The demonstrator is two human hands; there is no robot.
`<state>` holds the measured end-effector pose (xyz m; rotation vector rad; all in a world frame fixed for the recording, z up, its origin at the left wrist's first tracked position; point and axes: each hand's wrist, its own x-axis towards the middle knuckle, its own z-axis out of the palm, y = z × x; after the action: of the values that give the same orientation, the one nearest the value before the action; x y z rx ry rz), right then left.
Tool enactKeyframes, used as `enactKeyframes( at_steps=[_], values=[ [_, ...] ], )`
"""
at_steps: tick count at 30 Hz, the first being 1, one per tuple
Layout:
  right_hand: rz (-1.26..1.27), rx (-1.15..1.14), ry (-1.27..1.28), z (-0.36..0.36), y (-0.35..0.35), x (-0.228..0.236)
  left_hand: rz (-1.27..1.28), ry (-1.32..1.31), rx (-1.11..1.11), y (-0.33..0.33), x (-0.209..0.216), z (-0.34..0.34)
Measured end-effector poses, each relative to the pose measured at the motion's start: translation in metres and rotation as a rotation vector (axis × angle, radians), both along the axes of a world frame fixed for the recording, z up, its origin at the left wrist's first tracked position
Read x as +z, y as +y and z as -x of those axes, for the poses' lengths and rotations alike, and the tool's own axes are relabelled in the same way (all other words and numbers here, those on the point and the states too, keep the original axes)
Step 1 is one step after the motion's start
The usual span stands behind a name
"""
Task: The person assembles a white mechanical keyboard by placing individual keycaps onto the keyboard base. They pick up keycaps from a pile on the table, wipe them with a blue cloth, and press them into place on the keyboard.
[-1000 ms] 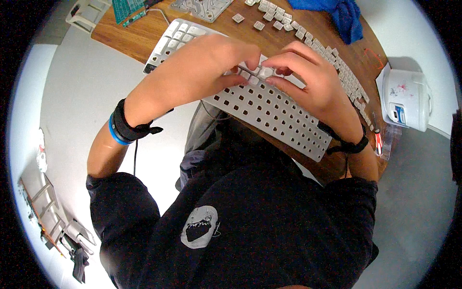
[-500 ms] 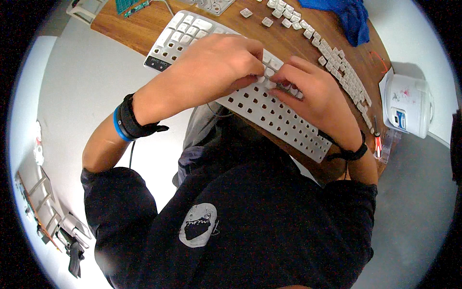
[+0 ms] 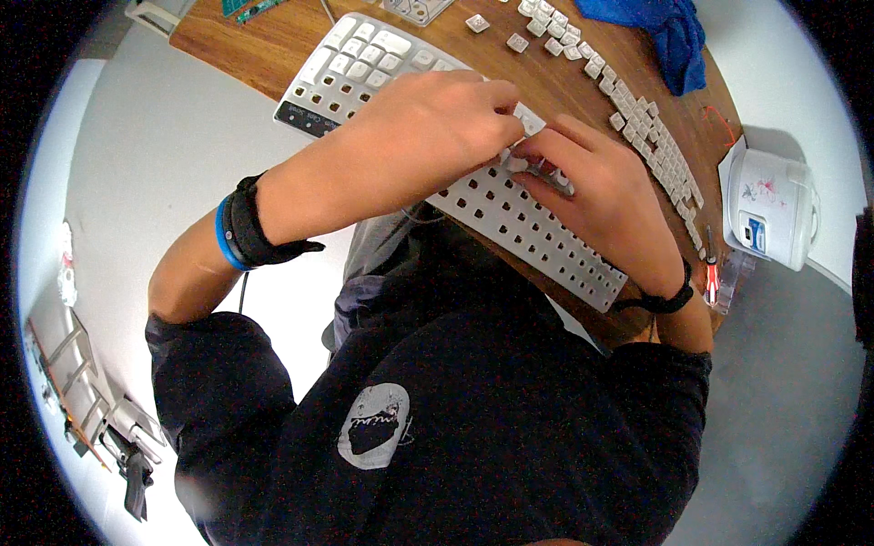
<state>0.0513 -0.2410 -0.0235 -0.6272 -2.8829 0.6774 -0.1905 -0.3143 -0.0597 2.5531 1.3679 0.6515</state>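
A white keyboard (image 3: 557, 242) lies slantwise along the desk's near edge, many of its near sockets bare. White keycaps (image 3: 366, 55) remain fitted at its far left end. My left hand (image 3: 455, 118) is bent over the keyboard's middle, fingers closed and tips down at the far rows; its own wrist and knuckles hide what they pinch. Right against it, my right hand (image 3: 601, 182) has its thumb and forefinger around a white keycap (image 3: 517, 165). More white caps show under the curled fingers of that hand.
Loose keycaps (image 3: 651, 136) form a long curved band on the wooden desk (image 3: 246, 55). A blue cloth (image 3: 678, 45) lies at the far right. Near the right edge are a screwdriver (image 3: 711, 278) and a white container (image 3: 772, 205). A green circuit board (image 3: 259, 11) sits far left.
My left hand has shifted slightly right, closer to my right hand. My right hand stays at nearly the same spot on the keyboard.
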Motion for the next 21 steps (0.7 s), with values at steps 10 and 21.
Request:
enactKeyframes(
  at_steps=[10, 21],
  values=[
    [-0.031, -0.019, -0.023, -0.0017, -0.0001, 0.0011, -0.033, -0.017, 0.004, -0.0012, -0.0063, -0.0032],
    [-0.128, -0.017, -0.005, 0.0009, -0.0046, -0.0022, -0.026, -0.005, -0.002, -0.0020, -0.0062, -0.0032]
  ],
)
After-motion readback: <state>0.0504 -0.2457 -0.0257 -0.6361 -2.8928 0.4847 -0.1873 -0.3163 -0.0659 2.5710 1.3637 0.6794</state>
